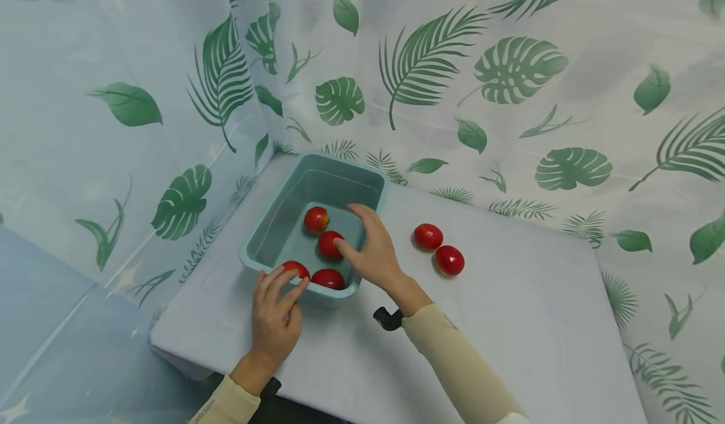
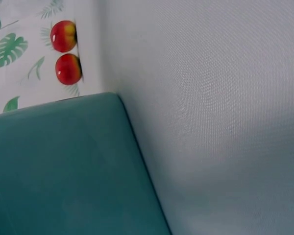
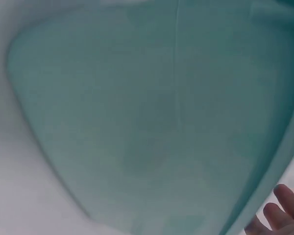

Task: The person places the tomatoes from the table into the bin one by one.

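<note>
A blue-green plastic bin [image 1: 257,229] stands on the table and holds several red apples [image 1: 315,220]. My left hand [image 1: 273,320] is at the bin's near edge, its loosely bent fingertips over the rim beside an apple [image 1: 296,269]. Whether they touch that apple, I cannot tell. My right hand [image 1: 374,251] reaches over the right rim, thumb and fingers spread apart. Its thumb overlaps another apple [image 1: 328,246] in the head view; contact is unclear. In the left wrist view, the bin's outer wall [image 2: 73,166] fills the lower left.
Two more apples, one at the back [image 1: 427,237] and one nearer [image 1: 450,261], lie on the white-covered table [image 1: 527,323] right of the bin. A leaf-patterned curtain [image 1: 442,128] hangs behind the table and along its left side. The table's front edge is near my left forearm.
</note>
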A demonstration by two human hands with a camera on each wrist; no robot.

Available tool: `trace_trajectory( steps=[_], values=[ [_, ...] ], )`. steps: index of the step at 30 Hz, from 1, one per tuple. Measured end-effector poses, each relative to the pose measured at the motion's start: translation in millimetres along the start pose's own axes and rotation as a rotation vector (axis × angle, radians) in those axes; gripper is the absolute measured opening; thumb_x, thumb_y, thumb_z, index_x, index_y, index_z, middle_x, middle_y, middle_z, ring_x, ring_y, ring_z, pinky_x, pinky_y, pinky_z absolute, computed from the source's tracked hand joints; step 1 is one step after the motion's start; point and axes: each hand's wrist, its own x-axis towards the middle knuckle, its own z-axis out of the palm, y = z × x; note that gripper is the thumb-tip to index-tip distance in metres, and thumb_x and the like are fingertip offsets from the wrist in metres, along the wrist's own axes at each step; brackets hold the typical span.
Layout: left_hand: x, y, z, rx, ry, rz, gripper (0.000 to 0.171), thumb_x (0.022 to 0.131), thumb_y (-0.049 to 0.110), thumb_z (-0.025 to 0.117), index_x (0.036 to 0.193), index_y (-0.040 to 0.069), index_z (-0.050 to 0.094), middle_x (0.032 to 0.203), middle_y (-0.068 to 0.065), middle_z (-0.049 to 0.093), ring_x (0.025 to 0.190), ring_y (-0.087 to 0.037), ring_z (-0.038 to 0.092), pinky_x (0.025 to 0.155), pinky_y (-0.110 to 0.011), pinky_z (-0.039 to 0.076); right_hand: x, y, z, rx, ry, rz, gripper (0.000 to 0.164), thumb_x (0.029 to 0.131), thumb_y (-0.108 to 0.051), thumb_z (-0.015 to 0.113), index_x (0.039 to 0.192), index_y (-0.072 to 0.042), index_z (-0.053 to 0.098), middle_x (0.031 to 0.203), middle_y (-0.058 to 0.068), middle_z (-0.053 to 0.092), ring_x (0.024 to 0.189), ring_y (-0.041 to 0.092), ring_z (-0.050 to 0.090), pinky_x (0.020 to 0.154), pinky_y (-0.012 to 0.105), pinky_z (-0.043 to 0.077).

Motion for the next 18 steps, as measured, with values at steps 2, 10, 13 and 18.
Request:
trace_trajectory(
  steps=[2, 10, 13, 18],
  values=[
    [-0.1, 0.3, 0.0, -0.004, -0.002, -0.005, 0.04, 0.08, -0.001, 0.046, 0.107, 0.001, 0.075, 0.115, -0.019, 0.065, 0.114, -0.044, 0.052, 0.109, -0.063, 0.022, -1.7, 6.8, -8.1, 0.002, 0.037, -0.012, 0.064, 0.084, -0.02, 0.072, 0.141, -0.009, 0.045, 0.142, 0.007, 0.048, 0.127, 0.022, 0.047, 0.1, 0.048, 0.046],
    [-1.1, 0.8, -0.9, -0.01, -0.005, -0.014, 0.039, 0.08, -0.001, 0.046, 0.107, 0.001, 0.074, 0.116, -0.019, 0.064, 0.114, -0.046, 0.052, 0.109, -0.064, 0.021, -13.0, 41.1, -41.9, -0.089, 0.141, 0.041, 0.061, 0.084, -0.019, 0.071, 0.139, -0.007, 0.047, 0.141, 0.009, 0.049, 0.129, 0.024, 0.047, 0.099, 0.049, 0.046],
    [-1.5, 0.7, -0.6, -0.01, -0.002, -0.012, 0.039, 0.079, -0.001, 0.046, 0.107, 0.001, 0.074, 0.116, -0.019, 0.064, 0.114, -0.046, 0.052, 0.109, -0.065, 0.021, -20.6, 55.0, -52.7, -0.157, 0.141, 0.09, 0.061, 0.085, -0.022, 0.07, 0.14, -0.008, 0.047, 0.143, 0.009, 0.047, 0.131, 0.026, 0.046, 0.098, 0.051, 0.047],
    [-1.8, 0.7, 0.0, -0.01, -0.002, -0.015, 0.039, 0.08, -0.001, 0.046, 0.106, 0.0, 0.074, 0.116, -0.019, 0.064, 0.114, -0.046, 0.052, 0.109, -0.063, 0.021, -39.0, 84.1, -62.6, -0.234, 0.126, 0.171, 0.057, 0.087, -0.02, 0.068, 0.139, -0.007, 0.049, 0.143, 0.011, 0.046, 0.131, 0.028, 0.045, 0.101, 0.053, 0.044]
  ],
)
